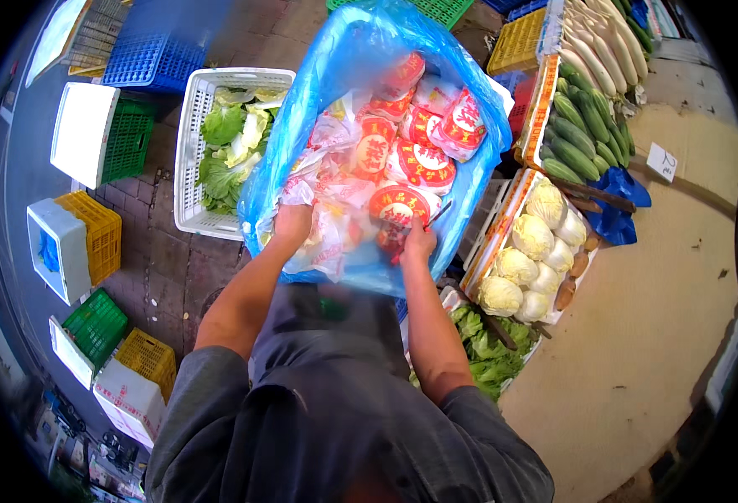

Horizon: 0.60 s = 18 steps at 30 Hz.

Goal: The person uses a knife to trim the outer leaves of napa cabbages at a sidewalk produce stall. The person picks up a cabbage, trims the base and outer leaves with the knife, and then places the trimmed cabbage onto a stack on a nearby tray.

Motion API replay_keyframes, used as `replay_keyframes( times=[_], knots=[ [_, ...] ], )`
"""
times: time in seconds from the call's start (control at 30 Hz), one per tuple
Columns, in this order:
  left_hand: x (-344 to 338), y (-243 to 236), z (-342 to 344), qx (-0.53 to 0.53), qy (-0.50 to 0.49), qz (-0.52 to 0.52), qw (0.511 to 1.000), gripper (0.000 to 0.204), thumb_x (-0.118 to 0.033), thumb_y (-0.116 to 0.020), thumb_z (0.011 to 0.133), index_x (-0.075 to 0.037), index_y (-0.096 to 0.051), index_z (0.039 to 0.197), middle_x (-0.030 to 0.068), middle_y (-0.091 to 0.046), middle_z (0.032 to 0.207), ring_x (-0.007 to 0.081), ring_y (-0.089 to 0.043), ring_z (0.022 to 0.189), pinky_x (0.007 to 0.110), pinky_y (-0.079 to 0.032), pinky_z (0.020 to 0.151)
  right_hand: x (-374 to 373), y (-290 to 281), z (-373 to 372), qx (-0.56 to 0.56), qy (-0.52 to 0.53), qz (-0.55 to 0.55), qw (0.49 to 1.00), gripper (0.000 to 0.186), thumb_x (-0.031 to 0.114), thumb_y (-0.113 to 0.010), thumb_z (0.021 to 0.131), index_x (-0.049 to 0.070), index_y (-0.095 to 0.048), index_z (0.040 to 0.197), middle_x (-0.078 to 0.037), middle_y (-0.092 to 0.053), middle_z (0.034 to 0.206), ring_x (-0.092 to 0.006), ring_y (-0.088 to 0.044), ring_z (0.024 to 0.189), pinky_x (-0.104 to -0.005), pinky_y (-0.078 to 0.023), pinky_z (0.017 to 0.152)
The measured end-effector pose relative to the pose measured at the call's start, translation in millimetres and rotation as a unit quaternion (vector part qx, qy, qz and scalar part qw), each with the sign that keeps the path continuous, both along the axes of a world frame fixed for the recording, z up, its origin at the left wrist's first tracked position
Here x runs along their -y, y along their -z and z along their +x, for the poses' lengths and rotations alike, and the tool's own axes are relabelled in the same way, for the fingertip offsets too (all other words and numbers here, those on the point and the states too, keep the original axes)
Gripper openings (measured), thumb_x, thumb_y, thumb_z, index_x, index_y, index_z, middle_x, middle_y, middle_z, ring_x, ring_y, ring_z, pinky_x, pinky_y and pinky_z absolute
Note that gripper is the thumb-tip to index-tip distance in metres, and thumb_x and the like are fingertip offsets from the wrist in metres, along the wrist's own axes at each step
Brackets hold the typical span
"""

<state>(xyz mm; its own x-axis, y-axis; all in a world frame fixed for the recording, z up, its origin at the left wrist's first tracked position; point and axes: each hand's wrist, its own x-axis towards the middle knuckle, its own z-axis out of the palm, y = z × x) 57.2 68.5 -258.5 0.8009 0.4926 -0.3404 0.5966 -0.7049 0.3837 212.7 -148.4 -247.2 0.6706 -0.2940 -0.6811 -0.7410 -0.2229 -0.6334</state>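
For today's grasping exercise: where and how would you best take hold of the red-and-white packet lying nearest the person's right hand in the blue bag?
Grip the red-and-white packet by its near edge, coming from above on the person's side. It lies flat on top, label up, beside the right hand; other packets crowd its far and left sides inside the blue plastic bag.

We see big translucent blue plastic bag (478, 180), mouth open, filled with round red-and-white plastic-wrapped packets (398, 151) (heaped loosely, overlapping). We note crumpled white wrappers at its lower left edge.
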Motion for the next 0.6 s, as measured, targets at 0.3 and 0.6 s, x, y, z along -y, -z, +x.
replay_keyframes(
  times=[0.3, 0.6],
  knots=[
    [-28, -59, 21, -0.094, -0.130, -0.245, 0.956, 0.048, -0.033, -0.065, 0.078, -0.003, -0.059, 0.115, 0.0240, -0.064, 0.098, 0.0415, -0.061, 0.095, 0.046, -0.048, 0.085, -40, 33, 5, -0.023, 0.263, 0.045, 0.964, 0.056, 0.039, -0.072, 0.081, -0.008, -0.053, 0.106, -0.013, -0.063, 0.079, -0.0231, -0.061, 0.056, -0.0373, -0.050, 0.045],
    [-4, -148, 46, 0.220, -0.034, -0.210, 0.952, 0.029, -0.016, -0.065, 0.081, 0.000, -0.065, 0.105, 0.0203, -0.064, 0.104, 0.0346, -0.060, 0.101, 0.042, -0.046, 0.090, -37, 29, -9, 0.062, 0.218, 0.113, 0.967, 0.057, 0.021, -0.069, 0.085, 0.001, -0.038, 0.129, -0.015, -0.060, 0.097, -0.0214, -0.060, 0.066, -0.0336, -0.051, 0.048]
  ],
)
